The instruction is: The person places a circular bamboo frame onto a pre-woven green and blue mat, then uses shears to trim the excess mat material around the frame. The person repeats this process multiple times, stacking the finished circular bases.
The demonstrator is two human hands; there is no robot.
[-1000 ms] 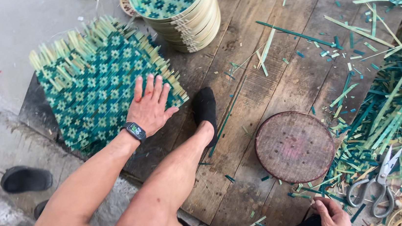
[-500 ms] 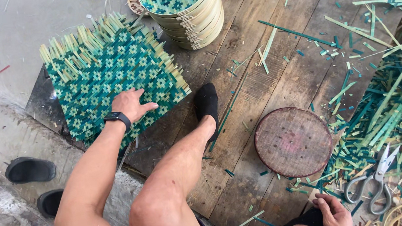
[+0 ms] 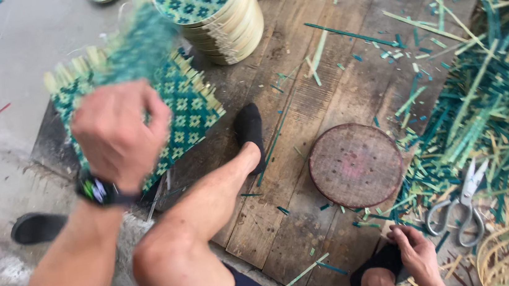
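My left hand, with a dark watch on the wrist, is raised and shut on a green-and-natural woven mat. The mat is blurred and lifted above the stack of similar woven mats lying at the left edge of the wooden platform. My right hand sits low at the bottom right, fingers spread, resting on my foot in a black sock. My other leg stretches across the planks, its black-socked foot next to the mats.
A round wooden disc lies mid-platform. Scissors lie beside a big pile of green and pale strips on the right. A stack of round woven trays stands at the top. A black shoe is on the concrete at left.
My left hand went from lying flat on the mat stack to gripping one mat and lifting it up toward me. The right hand has stayed by the foot.
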